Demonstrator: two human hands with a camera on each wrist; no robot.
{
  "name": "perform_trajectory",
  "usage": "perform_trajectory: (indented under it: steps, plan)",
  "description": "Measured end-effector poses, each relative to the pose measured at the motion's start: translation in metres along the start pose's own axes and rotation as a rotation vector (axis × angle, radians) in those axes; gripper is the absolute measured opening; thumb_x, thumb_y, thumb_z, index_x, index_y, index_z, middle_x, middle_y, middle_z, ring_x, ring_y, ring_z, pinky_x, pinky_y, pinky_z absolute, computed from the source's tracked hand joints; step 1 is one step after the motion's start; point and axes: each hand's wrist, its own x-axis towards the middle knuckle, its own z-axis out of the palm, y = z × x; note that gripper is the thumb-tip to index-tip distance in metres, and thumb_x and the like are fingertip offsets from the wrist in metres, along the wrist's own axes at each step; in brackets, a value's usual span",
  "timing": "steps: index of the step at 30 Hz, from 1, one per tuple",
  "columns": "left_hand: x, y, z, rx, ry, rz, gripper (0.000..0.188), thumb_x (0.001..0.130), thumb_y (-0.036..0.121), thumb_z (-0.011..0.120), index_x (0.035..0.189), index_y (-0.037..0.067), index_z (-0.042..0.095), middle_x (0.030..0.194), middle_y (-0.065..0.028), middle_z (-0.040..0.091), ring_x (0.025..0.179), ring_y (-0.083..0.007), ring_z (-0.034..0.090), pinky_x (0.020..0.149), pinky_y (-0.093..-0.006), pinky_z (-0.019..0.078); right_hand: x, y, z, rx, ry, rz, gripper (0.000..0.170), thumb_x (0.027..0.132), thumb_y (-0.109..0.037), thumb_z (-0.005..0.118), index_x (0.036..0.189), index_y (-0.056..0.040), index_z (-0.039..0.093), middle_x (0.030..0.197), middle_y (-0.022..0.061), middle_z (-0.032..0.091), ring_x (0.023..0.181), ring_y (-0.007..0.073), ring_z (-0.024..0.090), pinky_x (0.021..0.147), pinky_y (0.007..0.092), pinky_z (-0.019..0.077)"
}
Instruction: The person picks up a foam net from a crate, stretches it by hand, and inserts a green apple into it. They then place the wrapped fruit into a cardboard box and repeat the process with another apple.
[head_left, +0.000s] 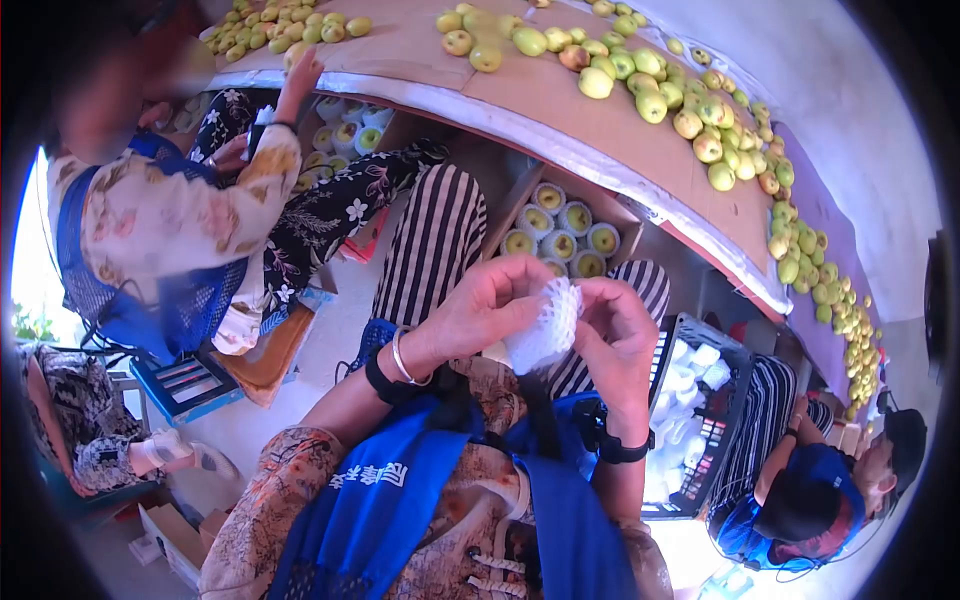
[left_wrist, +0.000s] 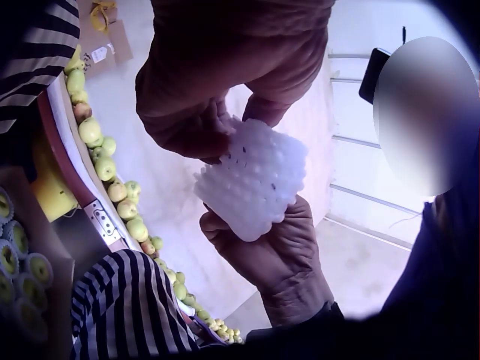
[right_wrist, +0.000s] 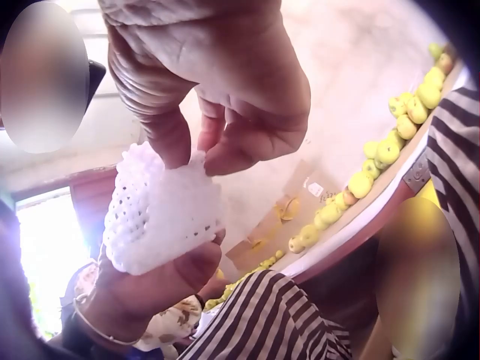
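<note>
A white foam fruit net (head_left: 541, 328) is held in front of the chest between both hands. My left hand (head_left: 482, 308), with a bracelet at its wrist, pinches one side of the net between thumb and fingers. The right hand (head_left: 622, 325) pinches the opposite edge at its fingertips. Up close in the right wrist view, the net (right_wrist: 161, 214) looks flattened, with small holes along one side. No fruit shows in it. Beyond the hands, a carton holds several green apples (head_left: 565, 245), each in its own foam net.
A long cardboard-covered table (head_left: 640, 165) curves across the far side, with many loose yellow-green apples (head_left: 710, 125) on it. Right of the knees stands a black crate (head_left: 727, 385) of white foam nets (head_left: 680, 420). One person (head_left: 180, 230) sits at left, another (head_left: 820, 490) at right.
</note>
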Motion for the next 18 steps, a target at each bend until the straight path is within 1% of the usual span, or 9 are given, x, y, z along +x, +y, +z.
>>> perform_trajectory:
  steps: [1,2,5,8,11,12,15,16,18]
  plan:
    - [0.001,-0.001,0.003,-0.024,0.026,0.005,0.028,0.093,0.011,0.064,0.119,0.003,0.056,0.1,0.0003,0.065,0.09,-0.0062,0.062,0.08,-0.0228,0.0507,-0.001,0.002,0.001,0.023,0.062,-0.008,0.039,0.072,0.013,0.069,0.107,-0.0052,0.064,0.089,-0.0031,0.058,0.078,0.0043,0.053,0.066,0.0192,0.0401]
    - [0.002,-0.003,0.003,-0.034,0.015,0.02,0.038,0.092,0.007,0.065,0.128,0.004,0.052,0.103,-0.0012,0.065,0.093,-0.0079,0.062,0.082,-0.0242,0.0512,-0.002,0.003,0.0,-0.057,0.109,-0.007,0.035,0.071,0.015,0.069,0.1,-0.0049,0.062,0.09,-0.0024,0.059,0.077,0.0046,0.052,0.066,0.0195,0.0406]
    - [0.005,-0.004,0.011,-0.034,-0.007,0.039,0.04,0.091,0.005,0.065,0.129,0.003,0.052,0.106,-0.0024,0.065,0.097,-0.0084,0.062,0.083,-0.0244,0.0513,0.001,0.012,-0.004,-0.183,0.133,-0.181,0.028,0.074,0.014,0.068,0.093,-0.005,0.059,0.091,-0.0016,0.059,0.076,0.0054,0.052,0.067,0.0202,0.0414]
    - [0.006,-0.014,0.002,-0.021,0.05,0.021,0.029,0.091,0.003,0.064,0.12,0.002,0.059,0.104,-0.003,0.066,0.094,-0.0084,0.063,0.084,-0.0246,0.0514,0.005,0.005,0.001,-0.22,0.174,-0.289,0.023,0.079,0.013,0.065,0.091,-0.005,0.056,0.095,0.0016,0.062,0.079,0.0067,0.055,0.07,0.0209,0.0447]
    - [0.01,-0.019,-0.007,0.034,0.179,0.041,0.017,0.092,0.007,0.066,0.108,0.001,0.061,0.098,-0.0025,0.067,0.089,-0.0082,0.063,0.08,-0.0245,0.0518,0.001,0.01,-0.008,0.376,0.188,-0.002,0.019,0.084,0.011,0.06,0.093,-0.0046,0.054,0.099,0.0063,0.065,0.085,0.009,0.06,0.076,0.0226,0.0482]
    - [0.011,-0.019,-0.01,0.015,0.206,0.03,0.017,0.092,0.007,0.066,0.107,0.001,0.061,0.098,-0.0029,0.067,0.089,-0.0081,0.063,0.08,-0.0242,0.0517,-0.001,0.011,-0.014,0.437,0.169,-0.001,0.017,0.087,0.01,0.057,0.096,-0.004,0.053,0.102,0.0094,0.067,0.089,0.0102,0.062,0.081,0.0242,0.05]
    - [0.01,-0.023,-0.008,-0.092,0.25,-0.013,0.016,0.092,0.009,0.067,0.106,0.002,0.061,0.098,-0.0044,0.067,0.088,-0.0087,0.063,0.08,-0.0234,0.0508,0.002,0.025,-0.019,0.416,0.267,-0.03,0.018,0.086,0.011,0.057,0.095,-0.0035,0.054,0.101,0.0084,0.066,0.088,0.01,0.062,0.08,0.0234,0.0498]
    - [0.01,-0.024,-0.006,-0.092,0.248,-0.025,0.016,0.092,0.009,0.067,0.106,0.002,0.061,0.098,-0.0044,0.067,0.088,-0.009,0.063,0.08,-0.0234,0.0507,0.004,0.033,-0.016,0.272,0.355,-0.074,0.019,0.085,0.012,0.057,0.096,-0.0029,0.055,0.098,0.0072,0.066,0.087,0.0097,0.062,0.078,0.0224,0.0497]
    - [0.012,-0.026,-0.002,-0.061,0.274,-0.011,0.016,0.093,0.009,0.066,0.106,0.002,0.061,0.098,-0.0043,0.068,0.087,-0.0087,0.063,0.08,-0.0235,0.0502,0.005,0.045,-0.017,0.068,0.426,0.011,0.021,0.084,0.009,0.059,0.102,-0.0012,0.057,0.092,0.0034,0.063,0.08,0.0076,0.058,0.072,0.0215,0.0483]
